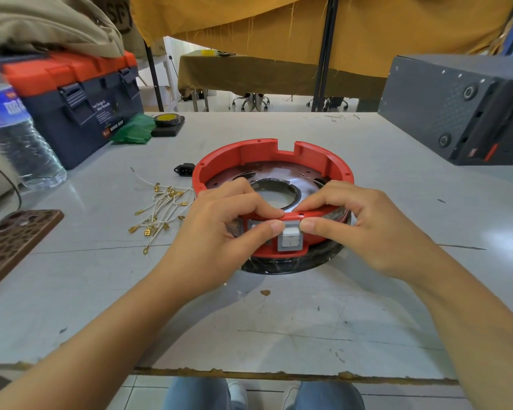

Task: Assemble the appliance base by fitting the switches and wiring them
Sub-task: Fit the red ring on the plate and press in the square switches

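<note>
- Both forearms reach in from the near edge of the desk and meet at the near wall of the red base; the wrists are bent slightly inward
- The left hand has its fingers curled over the base's near rim, thumb pressed on the outer wall just left of the grey switch; the right hand mirrors it — fingers curled over the rim, thumb touching the switch's upper right corner; both hands grip the base wall, thumbs nearly meeting above the switch
- The switch sits in the outer wall of the base, facing the person; whether it is fully seated I cannot tell
- The base lies mid-desk on a black ring
- Left of it, near but apart, a loose bunch of white wires with brass terminals; a black socket just beside the far-left rim
- Bare desk lies between the base and the near edge; at far left a toolbox and water bottle; at far right a dark grey case
</note>
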Demonstrator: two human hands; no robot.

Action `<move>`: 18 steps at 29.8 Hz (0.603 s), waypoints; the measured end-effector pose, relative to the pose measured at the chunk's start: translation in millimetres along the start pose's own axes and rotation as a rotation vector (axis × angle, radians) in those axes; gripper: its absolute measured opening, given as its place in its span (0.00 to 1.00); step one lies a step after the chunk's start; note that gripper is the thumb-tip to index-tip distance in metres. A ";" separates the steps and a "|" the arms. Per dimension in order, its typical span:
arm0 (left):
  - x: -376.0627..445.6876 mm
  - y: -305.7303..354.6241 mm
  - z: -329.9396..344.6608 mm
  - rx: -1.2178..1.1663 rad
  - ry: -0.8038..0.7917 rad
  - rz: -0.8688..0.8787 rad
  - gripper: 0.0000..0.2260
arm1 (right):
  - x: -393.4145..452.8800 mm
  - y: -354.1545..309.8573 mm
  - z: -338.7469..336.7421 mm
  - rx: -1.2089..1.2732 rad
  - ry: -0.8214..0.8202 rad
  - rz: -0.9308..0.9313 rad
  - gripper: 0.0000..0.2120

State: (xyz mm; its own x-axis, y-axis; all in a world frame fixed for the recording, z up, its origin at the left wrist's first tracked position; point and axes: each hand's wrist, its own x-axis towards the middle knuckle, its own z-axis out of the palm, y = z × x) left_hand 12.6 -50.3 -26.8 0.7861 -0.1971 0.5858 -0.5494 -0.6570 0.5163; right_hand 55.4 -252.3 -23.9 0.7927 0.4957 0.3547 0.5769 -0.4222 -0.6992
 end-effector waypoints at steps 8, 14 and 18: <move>0.2 2.2 1.3 0.009 0.019 0.000 0.07 | -0.2 -0.9 1.8 0.034 0.020 0.003 0.06; 0.1 4.3 4.6 0.025 0.045 -0.022 0.07 | -0.7 -1.2 4.7 0.006 0.074 -0.018 0.04; -1.6 3.9 5.8 0.017 0.051 -0.028 0.08 | -1.0 -1.4 5.4 -0.026 0.055 -0.032 0.04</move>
State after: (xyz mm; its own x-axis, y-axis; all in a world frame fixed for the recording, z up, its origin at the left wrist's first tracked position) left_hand 10.9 -56.8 -29.4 0.7853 -0.1416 0.6027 -0.5223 -0.6743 0.5221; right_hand 52.7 -248.1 -26.5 0.7833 0.4667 0.4107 0.6062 -0.4269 -0.6710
